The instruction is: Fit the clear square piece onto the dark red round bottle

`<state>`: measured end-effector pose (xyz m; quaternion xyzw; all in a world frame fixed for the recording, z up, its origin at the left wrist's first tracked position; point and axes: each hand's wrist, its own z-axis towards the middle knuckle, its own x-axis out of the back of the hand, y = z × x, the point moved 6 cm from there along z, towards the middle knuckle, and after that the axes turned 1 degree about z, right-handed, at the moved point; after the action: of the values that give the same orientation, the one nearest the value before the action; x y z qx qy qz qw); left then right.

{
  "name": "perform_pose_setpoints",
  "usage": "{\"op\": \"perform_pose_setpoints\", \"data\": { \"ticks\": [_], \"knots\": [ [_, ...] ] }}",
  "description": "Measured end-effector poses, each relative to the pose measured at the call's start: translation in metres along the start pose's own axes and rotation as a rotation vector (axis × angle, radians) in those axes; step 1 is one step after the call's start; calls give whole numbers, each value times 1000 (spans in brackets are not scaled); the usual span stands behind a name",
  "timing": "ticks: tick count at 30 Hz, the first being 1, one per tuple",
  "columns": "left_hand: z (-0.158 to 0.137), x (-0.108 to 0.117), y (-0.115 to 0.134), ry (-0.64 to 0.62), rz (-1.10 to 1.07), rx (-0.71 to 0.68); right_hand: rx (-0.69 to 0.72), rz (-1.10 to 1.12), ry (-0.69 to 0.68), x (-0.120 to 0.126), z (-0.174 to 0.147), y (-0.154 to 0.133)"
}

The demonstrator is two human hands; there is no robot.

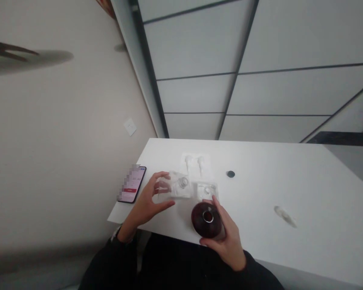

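My right hand (228,235) is wrapped around a dark red-brown bottle (201,225), whose round shoulder and ringed open mouth face up towards me. My left hand (149,203) is spread at the left edge of a clear plastic bag (177,189) with a coiled, ring-like item inside. Its fingertips touch or overlap the bag's edge, with the thumb apart below. Just beyond the bottle lies a second clear packet (202,189) with a small round piece in it. Behind both packets is a clear package (195,166) with two white, long-necked pieces.
A smartphone (132,185) with a lit screen lies at the left edge of the white table (254,237), by the wall. Right of the packets sits a small dark round disc (230,174). Farther right is a pale, slim wrapped item (285,216). Panelled doors (196,96) stand behind the table.
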<state>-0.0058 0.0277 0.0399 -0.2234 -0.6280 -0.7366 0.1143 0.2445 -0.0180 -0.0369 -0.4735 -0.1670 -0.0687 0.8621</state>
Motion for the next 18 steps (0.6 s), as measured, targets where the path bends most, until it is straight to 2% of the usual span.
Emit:
{"op": "perform_pose_setpoints", "data": {
  "ticks": [3, 6, 12, 15, 18],
  "knots": [
    [7, -15, -30, -19, -49, 110, 4, -6, 11, 3, -3, 2],
    [14, -29, -47, -64, 26, 112, -9, -18, 30, 8, -7, 6],
    [25, -31, -75, -51, 192, 113, -51, -38, 85, 20, -19, 12],
    [26, -25, -83, -55, 253, 107, -59, -30, 119, 25, -23, 16],
    [23, -18, -71, -20, 343, 56, -80, -9, 128, 28, -26, 22]
  ]
}}
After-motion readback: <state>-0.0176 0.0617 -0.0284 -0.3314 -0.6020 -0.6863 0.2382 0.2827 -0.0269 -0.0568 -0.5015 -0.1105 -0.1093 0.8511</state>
